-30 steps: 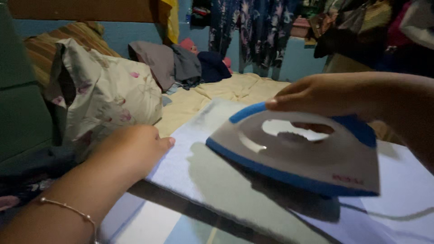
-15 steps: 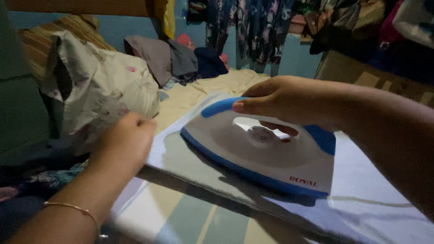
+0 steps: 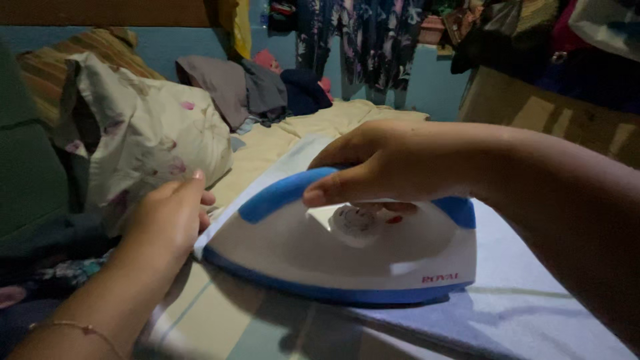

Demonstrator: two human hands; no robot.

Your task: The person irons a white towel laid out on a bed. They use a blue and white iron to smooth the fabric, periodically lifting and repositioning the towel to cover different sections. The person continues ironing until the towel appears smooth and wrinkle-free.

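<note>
A white and blue clothes iron (image 3: pixel 347 257) rests flat on a pale lilac cloth (image 3: pixel 527 313), its tip at the cloth's left edge. My right hand (image 3: pixel 387 163) is closed around the iron's blue handle. My left hand (image 3: pixel 167 217) sits at the left edge of the cloth, just beyond the iron's tip, fingers curled on the fabric; whether it pinches the cloth I cannot tell. A thin bracelet is on that wrist.
A striped sheet (image 3: pixel 220 320) lies under the cloth. A floral pillow (image 3: pixel 147 133) is at the left, a pile of folded clothes (image 3: pixel 253 87) behind it on a yellow bedsheet (image 3: pixel 320 123). Hanging garments (image 3: pixel 373 40) fill the back wall.
My right hand has slid the iron leftward across the cloth to its left edge. My left hand has drawn back slightly and stays at that edge.
</note>
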